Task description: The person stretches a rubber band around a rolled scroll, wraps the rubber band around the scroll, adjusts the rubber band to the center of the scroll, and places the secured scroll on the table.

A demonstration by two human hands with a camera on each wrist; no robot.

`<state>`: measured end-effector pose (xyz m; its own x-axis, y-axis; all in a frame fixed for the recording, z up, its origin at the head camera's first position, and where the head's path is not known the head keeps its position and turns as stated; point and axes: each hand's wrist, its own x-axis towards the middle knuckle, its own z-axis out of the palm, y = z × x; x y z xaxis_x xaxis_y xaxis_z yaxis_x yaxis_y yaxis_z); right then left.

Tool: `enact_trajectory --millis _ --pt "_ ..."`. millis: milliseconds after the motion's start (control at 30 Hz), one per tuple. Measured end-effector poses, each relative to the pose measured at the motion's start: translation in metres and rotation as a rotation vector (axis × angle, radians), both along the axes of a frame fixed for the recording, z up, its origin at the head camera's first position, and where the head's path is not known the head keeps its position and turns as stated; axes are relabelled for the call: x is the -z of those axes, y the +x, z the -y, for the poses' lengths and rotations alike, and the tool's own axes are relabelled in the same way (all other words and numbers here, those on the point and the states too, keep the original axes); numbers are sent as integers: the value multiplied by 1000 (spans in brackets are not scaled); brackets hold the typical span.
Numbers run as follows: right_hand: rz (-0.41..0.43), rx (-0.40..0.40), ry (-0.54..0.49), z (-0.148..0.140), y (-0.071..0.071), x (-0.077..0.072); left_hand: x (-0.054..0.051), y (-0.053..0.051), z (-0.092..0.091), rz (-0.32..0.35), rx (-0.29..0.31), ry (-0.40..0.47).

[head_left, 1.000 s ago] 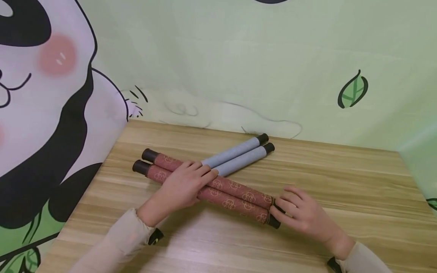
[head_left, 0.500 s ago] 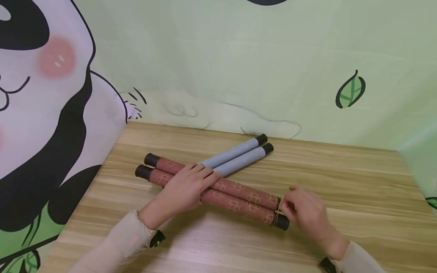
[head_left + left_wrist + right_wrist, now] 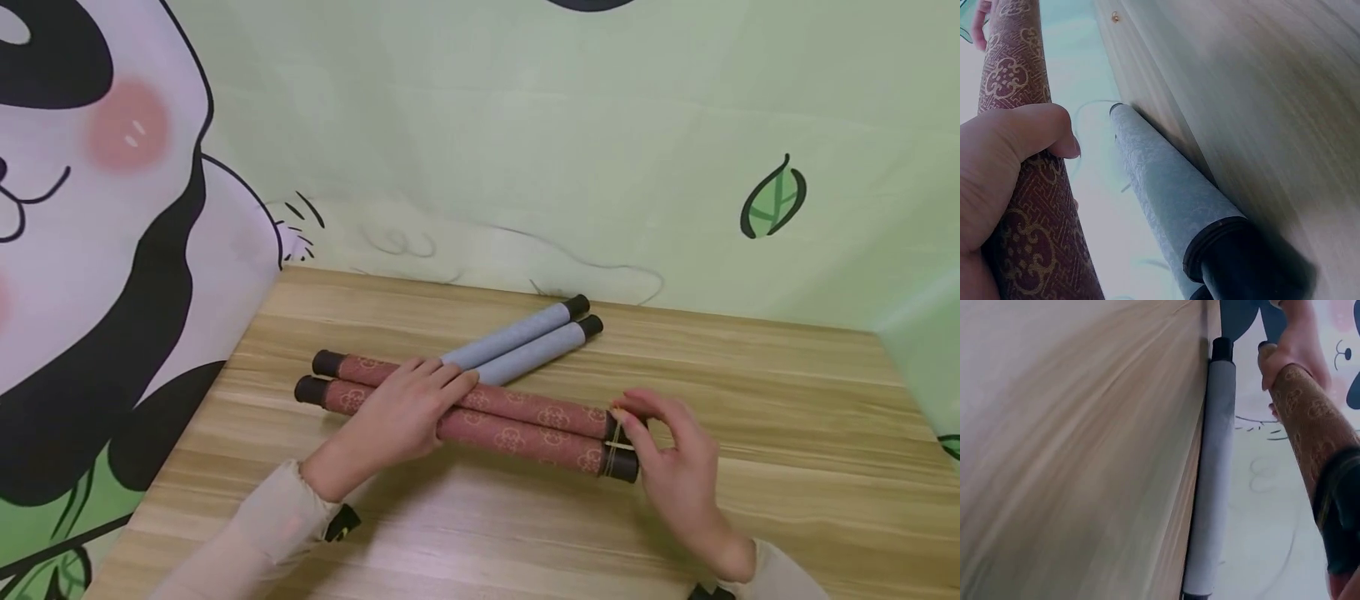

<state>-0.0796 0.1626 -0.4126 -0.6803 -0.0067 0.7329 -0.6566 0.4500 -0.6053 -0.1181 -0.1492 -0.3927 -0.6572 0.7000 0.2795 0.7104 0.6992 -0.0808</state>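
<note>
A pair of dark red rolled scrolls with gold flower patterns and black end knobs lies side by side, raised slightly off the table. My left hand grips them around the middle, its thumb bent over one roll in the left wrist view. At their right end, my right hand pinches a thin yellowish elastic band between thumb and fingertips. The band loops around the black knobs there. Behind them, two pale blue rolled scrolls with black knobs lie slanted, their near ends hidden in the head view.
The wood-grain table meets a green printed backdrop at the back. A panda drawing fills the left side. A small orange ring-like thing shows in the left wrist view.
My right hand has turned and drawn the band up and out over the knobs at the right end. That end has risen slightly; my left hand keeps its grip. The blue scrolls lie still.
</note>
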Motion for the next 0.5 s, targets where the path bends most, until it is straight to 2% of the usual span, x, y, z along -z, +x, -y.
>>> enact_trajectory --millis 67,133,200,267,333,400,500 --pt "43 2 18 -1 1 0 1 0 0 -5 0 0" --pt "109 4 -14 0 3 -1 2 0 0 -5 5 3" --pt "197 14 -98 1 4 -4 2 1 -1 -1 4 7" --pt "291 -11 -209 4 5 -8 2 1 -1 4 -4 11" --pt "371 -36 -258 5 5 -10 0 1 0 2 -9 12" --pt "420 -76 -226 2 4 -10 -1 0 0 -9 0 2" --pt "421 -115 -60 -6 3 -6 -4 0 1 -16 8 -15"
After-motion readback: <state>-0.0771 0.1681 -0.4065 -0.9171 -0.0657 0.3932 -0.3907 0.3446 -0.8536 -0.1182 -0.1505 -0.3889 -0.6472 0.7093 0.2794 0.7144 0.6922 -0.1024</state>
